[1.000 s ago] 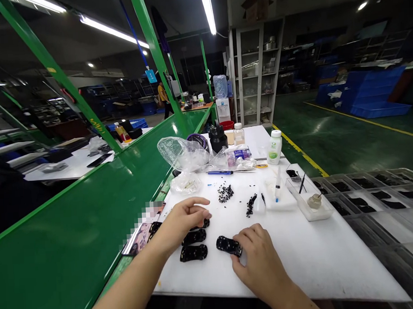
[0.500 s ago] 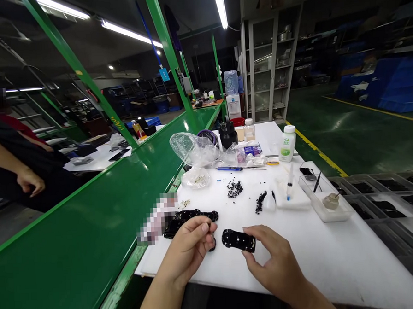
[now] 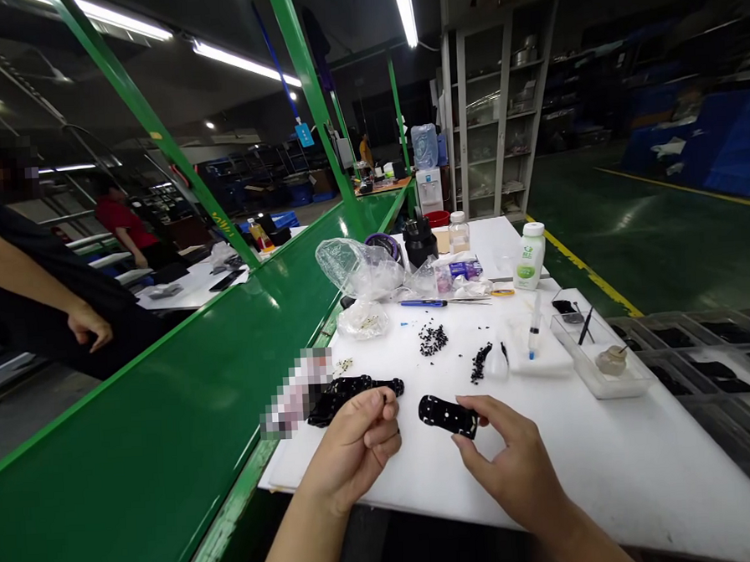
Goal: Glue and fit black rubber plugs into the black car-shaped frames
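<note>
Between the thumb and fingers of my right hand (image 3: 513,458) is a black toy car chassis (image 3: 446,416), gripped by its right end above the white table (image 3: 586,471). My left hand (image 3: 362,441) is closed in a pinch to the left of it; a tiny dark bit shows at the fingertips, too small to name. Several more black chassis (image 3: 340,393) lie just behind my left hand, which partly covers them. Farther back are a loose heap of small black parts (image 3: 432,339) and a second pile (image 3: 480,363) beside a white teardrop-shaped piece (image 3: 496,363).
A syringe (image 3: 533,331) lies on a white pad. Right of it stands a clear tray (image 3: 612,377) with a small jar. Behind are blue tweezers (image 3: 423,304), plastic bags (image 3: 362,273) and a white bottle (image 3: 530,256). A green partition (image 3: 168,418) borders the left; another person's hand (image 3: 90,328) hangs beyond it.
The view has shifted slightly. My right hand has moved a little to the right with the chassis, which tilts more. My left hand's fingers have curled in tighter. Another person in red shows at left.
</note>
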The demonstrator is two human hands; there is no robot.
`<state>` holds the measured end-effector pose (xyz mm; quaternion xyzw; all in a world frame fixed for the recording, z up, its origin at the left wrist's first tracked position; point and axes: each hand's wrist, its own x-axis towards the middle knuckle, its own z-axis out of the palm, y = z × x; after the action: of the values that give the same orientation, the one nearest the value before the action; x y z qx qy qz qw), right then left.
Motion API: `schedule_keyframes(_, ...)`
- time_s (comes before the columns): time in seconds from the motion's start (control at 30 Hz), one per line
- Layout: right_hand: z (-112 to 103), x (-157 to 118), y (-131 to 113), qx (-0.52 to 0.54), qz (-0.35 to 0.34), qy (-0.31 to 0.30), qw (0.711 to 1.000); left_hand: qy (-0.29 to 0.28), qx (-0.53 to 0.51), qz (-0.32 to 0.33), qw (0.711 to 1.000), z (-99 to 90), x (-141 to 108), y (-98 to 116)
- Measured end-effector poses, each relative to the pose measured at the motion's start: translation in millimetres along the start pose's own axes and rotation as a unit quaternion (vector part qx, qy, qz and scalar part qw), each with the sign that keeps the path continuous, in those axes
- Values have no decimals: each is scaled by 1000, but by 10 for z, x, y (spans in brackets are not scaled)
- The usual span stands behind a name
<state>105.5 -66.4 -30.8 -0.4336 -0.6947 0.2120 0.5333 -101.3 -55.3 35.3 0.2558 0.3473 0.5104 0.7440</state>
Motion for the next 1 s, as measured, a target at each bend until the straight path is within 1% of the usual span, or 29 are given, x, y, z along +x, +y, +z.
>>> schedule_keyframes(0.13,-5,-1,-2,5,1,-2,1000,10,23,11,1000,0,12,-28)
schedule_keyframes(0.2,-7,-4,0,8,0,2,1000,18,62,34,997,-3,26,-45)
schedule_keyframes(0.27,-8,-6,3,12,0,2,1000,36,126,70,989,-11,42,-68)
schedule_keyframes(0.4,-15,-5,2,22,0,-8,1000,91,278,139,946,-44,63,-103)
schedule_keyframes(0.43,-20,-3,-1,24,-1,-7,1000,97,309,146,935,-51,65,-102)
schedule_keyframes(0.5,-33,2,-11,27,-2,-6,1000,97,374,140,912,-53,76,-79)
schedule_keyframes(0.53,-41,3,-17,30,-2,-5,1000,94,418,129,894,-47,92,-56)
schedule_keyframes(0.57,-50,5,-23,36,-3,-4,999,90,474,118,868,-37,119,-26)
schedule_keyframes(0.6,-58,4,-28,42,-4,-5,999,84,537,111,832,-23,161,10)
schedule_keyframes(0.63,-65,3,-31,49,-6,-7,999,79,602,110,787,-7,220,50)
schedule_keyframes(0.7,-71,-3,-31,62,-11,-11,998,65,716,126,684,25,388,140)
schedule_keyframes(0.73,-70,-6,-27,65,-13,-13,998,58,755,137,639,38,494,187)
schedule_keyframes(0.77,-67,-9,-21,66,-15,-15,998,48,783,145,603,48,608,231)
schedule_keyframes(0.8,-63,-12,-14,66,-15,-16,998,36,799,150,581,55,727,272)
schedule_keyframes(0.83,-59,-12,-7,65,-13,-16,998,24,809,153,568,59,845,308)
schedule_keyframes(0.93,-55,-6,11,64,-6,-17,998,-17,827,159,539,62,1142,368)
schedule_keyframes(1.0,-58,3,16,66,-3,-14,998,-37,836,165,521,74,1268,354)
